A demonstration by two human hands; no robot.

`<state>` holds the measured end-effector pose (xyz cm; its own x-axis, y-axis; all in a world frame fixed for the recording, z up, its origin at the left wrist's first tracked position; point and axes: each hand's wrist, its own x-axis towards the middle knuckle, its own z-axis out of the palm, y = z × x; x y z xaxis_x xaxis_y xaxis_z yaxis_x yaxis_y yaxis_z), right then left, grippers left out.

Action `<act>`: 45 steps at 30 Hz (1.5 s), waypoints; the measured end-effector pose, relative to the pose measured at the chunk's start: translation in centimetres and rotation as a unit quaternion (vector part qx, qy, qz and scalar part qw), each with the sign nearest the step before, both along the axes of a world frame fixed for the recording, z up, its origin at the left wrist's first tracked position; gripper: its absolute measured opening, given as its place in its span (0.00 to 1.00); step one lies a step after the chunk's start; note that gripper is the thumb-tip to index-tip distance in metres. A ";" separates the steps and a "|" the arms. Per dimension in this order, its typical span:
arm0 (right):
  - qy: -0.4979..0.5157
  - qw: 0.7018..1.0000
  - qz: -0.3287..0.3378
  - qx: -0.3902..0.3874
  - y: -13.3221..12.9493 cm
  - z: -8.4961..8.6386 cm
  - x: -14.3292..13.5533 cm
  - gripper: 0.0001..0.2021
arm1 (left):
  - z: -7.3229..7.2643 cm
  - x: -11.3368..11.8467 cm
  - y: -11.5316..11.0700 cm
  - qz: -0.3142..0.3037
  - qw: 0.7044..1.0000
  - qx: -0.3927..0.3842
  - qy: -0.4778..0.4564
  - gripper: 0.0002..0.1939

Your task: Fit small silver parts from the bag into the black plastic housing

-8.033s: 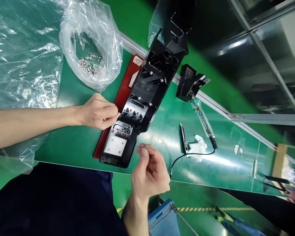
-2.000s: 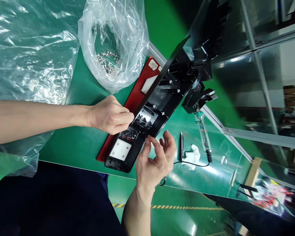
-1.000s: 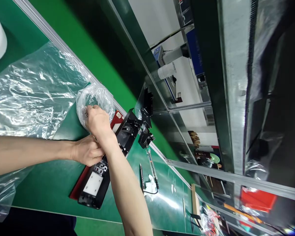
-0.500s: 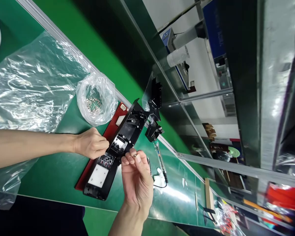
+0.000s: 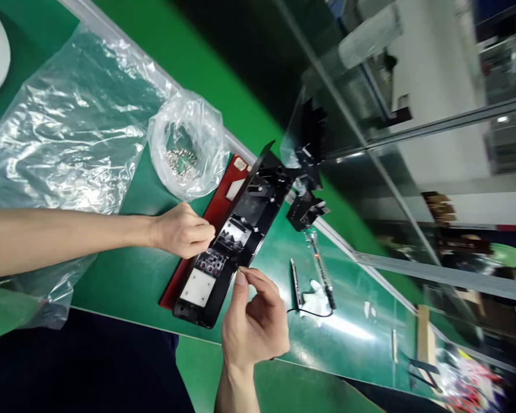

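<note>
Green matting covers the desk (image 5: 124,275) in the head view, and on it lies a long black plastic housing (image 5: 236,229) resting on a red tray (image 5: 217,206) that runs diagonally away from the person. The left hand (image 5: 183,230) sits at the housing's near-left edge with its fingers curled shut against the rim, seemingly pinning the part so it does not slide on the slick mat. The right hand (image 5: 253,321) is raised just in front of the housing's right flank, thumb and forefinger pinched closed on a small screw (image 5: 239,268) (tiny and only just visible at the fingertips), held close to the black edge beside the block of red-ringed holes (image 5: 210,264) and the white pad (image 5: 198,285). Behind the left hand a clear plastic bag (image 5: 184,149) lies open with a heap of small metal fasteners inside, near enough for a short reach. A larger crumpled plastic sheet (image 5: 64,137) spreads over the left of the desk. To the right of the housing lie a slim black pen-like tool (image 5: 295,275), a clear-handled driver (image 5: 320,269) with its black cord, and a white wad of cloth (image 5: 313,301), all apart from both hands. A black bracket (image 5: 305,209) stands at the housing's far end by the aluminium rail (image 5: 370,264).
</note>
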<state>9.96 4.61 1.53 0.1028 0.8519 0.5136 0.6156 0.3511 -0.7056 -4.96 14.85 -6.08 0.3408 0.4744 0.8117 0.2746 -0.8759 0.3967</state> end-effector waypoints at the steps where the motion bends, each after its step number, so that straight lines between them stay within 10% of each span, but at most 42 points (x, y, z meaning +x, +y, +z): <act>1: -0.071 0.997 0.023 0.019 -0.2 -0.4 -0.1 0.14 | -0.2 0.0 0.1 0.000 1.000 -0.002 -0.003 0.13; 11: -0.325 0.940 0.101 0.034 2.1 -3.8 0.1 0.07 | -0.4 -0.2 0.3 -0.006 1.000 -0.005 -0.007 0.13; 32: -0.272 0.957 0.105 0.007 0.5 -4.6 0.1 0.08 | -0.5 -0.4 0.5 -0.028 0.999 -0.014 0.007 0.15; 36: -0.280 0.954 0.107 0.018 2.1 -1.5 1.8 0.07 | 0.1 -0.4 0.2 -0.039 0.998 -0.047 0.010 0.17; 41: -0.332 0.935 -0.102 0.078 10.2 5.5 9.2 0.02 | 0.6 0.0 -0.4 -0.046 0.997 -0.063 -0.006 0.19; 45: -0.367 0.879 -0.239 -0.190 19.4 7.8 14.6 0.06 | 0.5 0.4 -0.7 -0.031 0.997 -0.065 -0.009 0.18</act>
<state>24.58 24.05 9.29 0.2555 0.9254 0.2798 0.9668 -0.2467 -0.0668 -4.53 14.15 -5.60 0.3582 0.5545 0.7511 0.2127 -0.8318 0.5127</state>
